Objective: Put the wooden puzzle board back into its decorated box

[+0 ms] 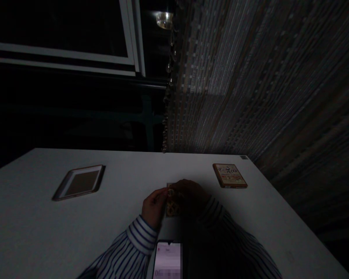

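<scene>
Both my hands meet over the middle of a white table [31,217] in dim light. My left hand [154,207] is closed, its fingertips pinching the left edge of a small patterned card-like piece [172,205]. My right hand [192,195] lies in shadow and curls over the same piece from the right and top. The piece stands on or just above the table. Both sleeves are striped.
A shallow tray-like box half [80,182] lies at the table's left. A flat printed box [229,175] lies at the right. A lit phone [168,260] sits near the front edge. Behind the table are a woven curtain [264,77] and a dark window.
</scene>
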Demonstrator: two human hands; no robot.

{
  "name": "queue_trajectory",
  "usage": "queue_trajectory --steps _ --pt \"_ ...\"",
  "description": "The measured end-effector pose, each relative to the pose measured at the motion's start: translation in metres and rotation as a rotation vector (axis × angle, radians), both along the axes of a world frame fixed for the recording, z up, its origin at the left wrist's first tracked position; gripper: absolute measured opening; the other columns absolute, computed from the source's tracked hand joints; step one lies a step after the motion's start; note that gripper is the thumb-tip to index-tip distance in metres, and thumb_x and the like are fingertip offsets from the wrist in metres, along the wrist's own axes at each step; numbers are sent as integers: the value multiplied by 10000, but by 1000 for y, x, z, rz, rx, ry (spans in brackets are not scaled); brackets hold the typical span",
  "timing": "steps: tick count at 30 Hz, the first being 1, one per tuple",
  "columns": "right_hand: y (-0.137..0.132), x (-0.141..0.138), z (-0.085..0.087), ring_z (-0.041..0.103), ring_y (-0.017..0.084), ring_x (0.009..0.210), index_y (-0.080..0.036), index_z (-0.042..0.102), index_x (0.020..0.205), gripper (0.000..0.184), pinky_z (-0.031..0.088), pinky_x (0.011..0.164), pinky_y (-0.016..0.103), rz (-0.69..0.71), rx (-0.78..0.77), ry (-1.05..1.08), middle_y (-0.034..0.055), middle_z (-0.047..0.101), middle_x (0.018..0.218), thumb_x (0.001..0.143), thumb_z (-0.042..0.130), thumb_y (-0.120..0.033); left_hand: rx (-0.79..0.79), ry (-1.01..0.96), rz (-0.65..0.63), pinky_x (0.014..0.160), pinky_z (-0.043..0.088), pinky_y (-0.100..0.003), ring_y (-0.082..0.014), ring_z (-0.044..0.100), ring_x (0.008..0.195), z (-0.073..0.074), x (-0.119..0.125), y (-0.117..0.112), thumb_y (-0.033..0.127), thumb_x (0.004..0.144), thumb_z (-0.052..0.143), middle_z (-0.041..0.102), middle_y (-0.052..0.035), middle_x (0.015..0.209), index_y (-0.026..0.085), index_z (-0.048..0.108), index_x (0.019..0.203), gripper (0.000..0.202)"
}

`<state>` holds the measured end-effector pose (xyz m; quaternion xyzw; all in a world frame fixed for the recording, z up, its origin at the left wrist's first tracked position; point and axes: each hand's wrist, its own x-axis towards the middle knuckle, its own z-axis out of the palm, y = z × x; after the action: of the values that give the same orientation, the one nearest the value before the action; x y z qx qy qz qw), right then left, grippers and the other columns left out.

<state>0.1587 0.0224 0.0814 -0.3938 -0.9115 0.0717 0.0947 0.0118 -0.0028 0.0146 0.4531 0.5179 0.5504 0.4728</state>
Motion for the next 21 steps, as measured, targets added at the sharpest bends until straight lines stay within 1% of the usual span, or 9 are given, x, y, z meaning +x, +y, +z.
queue_trajectory --steps 3,6,9,11,14,17,21 --pt "4 5 0 553 181 834 -173 569 974 270 411 724 275 7 3 5 74 619 916 761 498 -324 18 34 23 717 477 -280 -187 612 769 1 -1 0 377 672 570 678 -67 794 142 658 795 279" --pt "11 18 -2 552 178 829 -171 574 963 250 413 725 273 -46 16 15 73 620 905 749 506 -280 20 84 73 705 474 -276 -183 610 749 -1 -2 1 388 674 563 675 -61 760 140 657 771 282" --pt "16 34 -1 545 173 855 -154 566 971 244 405 743 271 -127 75 78 83 617 922 754 491 -236 23 129 118 714 466 -280 -182 605 748 -8 -4 4 402 673 558 670 -57 751 138 649 766 294" --pt "18 45 0 543 168 852 -148 562 967 241 396 748 274 -154 91 89 83 613 930 753 490 -233 23 134 114 722 462 -281 -182 601 761 -15 -4 6 401 675 557 666 -58 767 136 642 781 298" --pt "21 55 1 549 166 815 -150 558 960 240 391 714 268 -237 88 46 73 616 898 750 494 -249 18 129 95 720 462 -284 -181 599 761 -21 -4 7 401 680 550 663 -59 773 132 635 796 305" --pt "24 59 -2 556 168 799 -166 552 964 242 384 686 262 -291 52 -28 62 618 889 758 485 -275 10 161 84 714 464 -290 -184 599 752 -19 -4 7 400 672 555 663 -57 770 135 634 795 303" --pt "28 60 -11 563 167 779 -183 549 963 247 379 656 257 -306 19 -72 53 624 862 787 445 -320 20 186 66 720 461 -287 -185 599 765 -15 -4 5 399 673 552 666 -54 778 143 635 796 296"
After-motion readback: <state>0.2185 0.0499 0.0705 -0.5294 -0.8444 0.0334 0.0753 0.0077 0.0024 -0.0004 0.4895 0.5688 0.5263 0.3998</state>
